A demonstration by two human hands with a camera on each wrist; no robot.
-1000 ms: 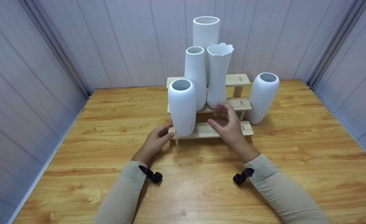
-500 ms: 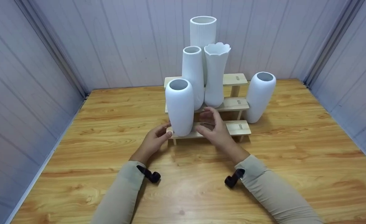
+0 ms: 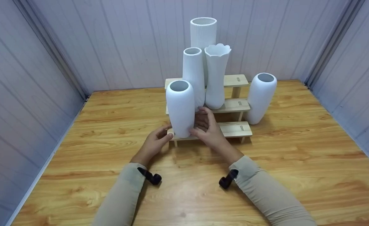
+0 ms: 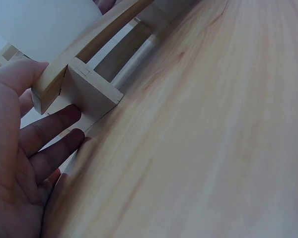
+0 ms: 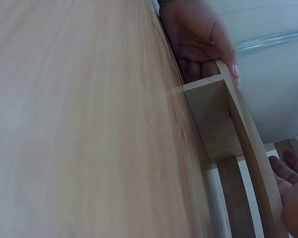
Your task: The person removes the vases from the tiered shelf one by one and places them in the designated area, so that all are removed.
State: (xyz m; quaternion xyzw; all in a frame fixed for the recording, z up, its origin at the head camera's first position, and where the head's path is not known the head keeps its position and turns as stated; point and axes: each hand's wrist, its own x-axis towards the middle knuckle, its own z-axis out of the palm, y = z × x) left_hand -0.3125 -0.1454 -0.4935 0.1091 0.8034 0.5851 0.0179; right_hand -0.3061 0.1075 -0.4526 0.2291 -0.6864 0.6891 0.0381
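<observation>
A smooth white vase (image 3: 181,108) stands upright at the left end of the lowest step of a wooden three-tier stand (image 3: 231,129). My left hand (image 3: 153,142) holds that end of the stand. In the left wrist view its thumb (image 4: 32,72) lies over the board's edge, while the other fingers reach below, beside the leg. My right hand (image 3: 210,131) is at the vase's right side, fingers bent loosely; its thumb seems to touch the lower body. Behind, a tapered vase (image 3: 193,75) and a scallop-rimmed vase (image 3: 215,78) occupy the middle step.
A tall ribbed vase (image 3: 203,34) rises at the back, its base hidden. Another smooth white vase (image 3: 261,99) stands on the wood-grain table (image 3: 184,191) right of the stand. Pale panel walls (image 3: 124,47) enclose the table's back and sides.
My right hand has moved left, away from the foot of the scallop-rimmed vase to the front vase's side. My left hand stays at the stand's end. The view has shifted slightly.
</observation>
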